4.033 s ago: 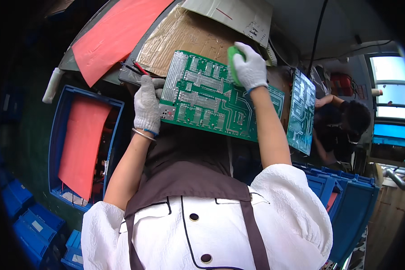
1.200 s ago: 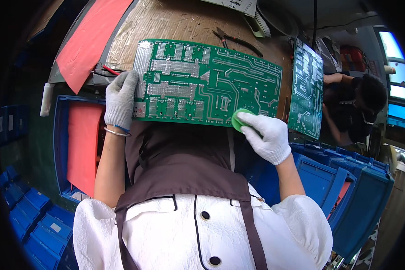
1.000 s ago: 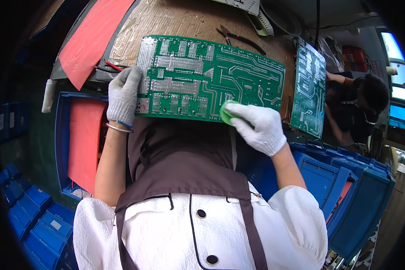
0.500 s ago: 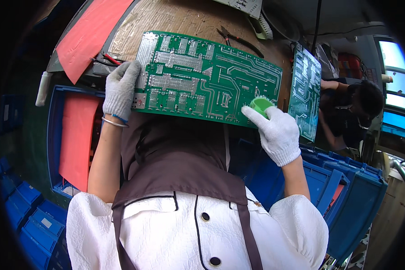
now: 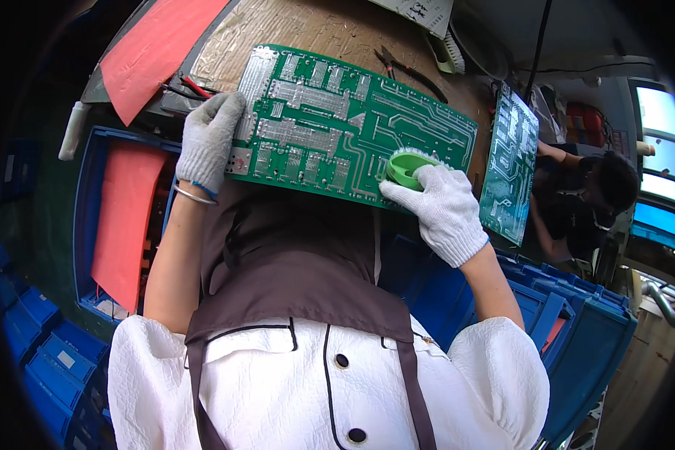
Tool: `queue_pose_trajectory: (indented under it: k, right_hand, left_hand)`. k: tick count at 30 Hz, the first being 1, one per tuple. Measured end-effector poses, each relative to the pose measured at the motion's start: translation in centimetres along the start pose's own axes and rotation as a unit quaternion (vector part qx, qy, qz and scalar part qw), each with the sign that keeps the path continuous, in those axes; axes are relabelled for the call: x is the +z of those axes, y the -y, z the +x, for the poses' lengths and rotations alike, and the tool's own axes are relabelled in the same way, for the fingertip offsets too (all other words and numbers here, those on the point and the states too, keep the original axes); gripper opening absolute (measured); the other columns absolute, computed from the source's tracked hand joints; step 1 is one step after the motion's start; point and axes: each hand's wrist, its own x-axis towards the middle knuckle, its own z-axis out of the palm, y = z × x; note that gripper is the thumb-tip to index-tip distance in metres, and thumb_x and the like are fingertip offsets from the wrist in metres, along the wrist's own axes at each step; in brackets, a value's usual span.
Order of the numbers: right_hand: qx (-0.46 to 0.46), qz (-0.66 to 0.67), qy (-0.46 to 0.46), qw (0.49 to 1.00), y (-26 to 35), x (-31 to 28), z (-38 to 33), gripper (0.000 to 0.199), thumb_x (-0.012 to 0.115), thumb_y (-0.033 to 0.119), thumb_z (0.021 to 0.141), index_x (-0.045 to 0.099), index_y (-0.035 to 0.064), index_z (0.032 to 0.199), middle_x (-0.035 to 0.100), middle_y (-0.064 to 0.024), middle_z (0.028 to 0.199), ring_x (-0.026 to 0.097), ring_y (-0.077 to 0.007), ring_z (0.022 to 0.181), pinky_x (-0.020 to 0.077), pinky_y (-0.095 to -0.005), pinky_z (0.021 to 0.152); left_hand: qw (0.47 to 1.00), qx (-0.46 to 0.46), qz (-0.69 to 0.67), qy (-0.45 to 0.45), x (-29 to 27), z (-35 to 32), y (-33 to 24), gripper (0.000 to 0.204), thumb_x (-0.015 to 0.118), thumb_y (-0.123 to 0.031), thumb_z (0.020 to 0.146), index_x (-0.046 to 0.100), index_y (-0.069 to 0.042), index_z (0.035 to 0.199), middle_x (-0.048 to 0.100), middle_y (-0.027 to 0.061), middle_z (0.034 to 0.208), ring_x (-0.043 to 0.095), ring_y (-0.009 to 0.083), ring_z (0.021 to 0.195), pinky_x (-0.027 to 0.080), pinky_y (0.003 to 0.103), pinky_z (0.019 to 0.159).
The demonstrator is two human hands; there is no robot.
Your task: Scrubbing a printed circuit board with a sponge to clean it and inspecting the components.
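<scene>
A large green circuit board, its soldered side showing, is held tilted above the front of the workbench. My left hand, in a whitish knit glove, grips its left end with the thumb on top. In my gloved right hand is a green-handled scrub brush; its pale bristles are against the board's lower right part. Fingers of the right hand wrap the brush handle, and some are hidden behind it.
Pliers lie on the wooden bench behind the board. Another circuit board stands at the right, near a co-worker. A second brush lies at the back. Red sheets and a blue crate are at the left; blue bins stand lower right.
My right hand has moved the brush left across the board. The board and my left hand have shifted slightly right in the view, along with the bench.
</scene>
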Motion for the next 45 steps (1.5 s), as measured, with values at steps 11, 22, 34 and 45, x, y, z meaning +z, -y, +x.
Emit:
queue_pose_trajectory:
  k: [11, 22, 34, 45]
  right_hand:
    - [0.128, 0.083, -0.005, 0.988, 1.4, -0.7, -0.2, 0.047, 0.061, -0.002, 0.082, 0.074, 0.0241, 0.119, 0.062, -0.0149, 0.101, 0.062, -0.036, 0.091, 0.0496, -0.0452, 0.08]
    - [0.156, -0.033, -0.017, 0.987, 2.9, 0.8, 0.6, 0.036, 0.066, 0.008, 0.08, 0.076, 0.0222, 0.112, 0.062, -0.0135, 0.1, 0.063, -0.0339, 0.091, 0.0478, -0.0458, 0.078]
    - [0.113, 0.192, -0.106, 0.969, 3.1, 3.5, 2.5, 0.041, 0.064, 0.005, 0.093, 0.058, 0.0119, 0.133, 0.071, -0.0152, 0.112, 0.073, -0.0332, 0.09, 0.0587, -0.0396, 0.075]
    - [0.309, 0.193, -0.309, 0.878, 5.4, 4.7, 6.5, 0.029, 0.064, 0.011, 0.095, 0.066, 0.0101, 0.124, 0.074, -0.0151, 0.109, 0.074, -0.0306, 0.092, 0.0589, -0.0383, 0.082]
  left_hand:
    - [1.0, 0.01, -0.008, -0.004, 0.2, -0.2, -0.1, 0.03, 0.068, -0.025, 0.099, 0.073, 0.003, 0.108, 0.07, 0.0007, 0.091, 0.061, 0.006, 0.079, 0.05, 0.023, 0.071]
    - [1.0, 0.001, -0.025, 0.014, 0.1, 0.0, 0.1, 0.032, 0.069, -0.025, 0.099, 0.072, 0.004, 0.111, 0.071, 0.0019, 0.093, 0.062, 0.007, 0.081, 0.051, 0.023, 0.073]
    - [0.999, 0.019, -0.024, 0.013, 0.0, 0.1, 0.4, 0.03, 0.069, -0.024, 0.098, 0.073, 0.003, 0.109, 0.071, 0.0013, 0.092, 0.061, 0.0063, 0.079, 0.05, 0.023, 0.071]
    - [0.999, 0.004, -0.047, -0.011, 0.6, -0.4, -0.4, 0.026, 0.07, -0.023, 0.098, 0.074, 0.002, 0.103, 0.07, -0.0007, 0.088, 0.06, 0.0052, 0.077, 0.049, 0.022, 0.07]
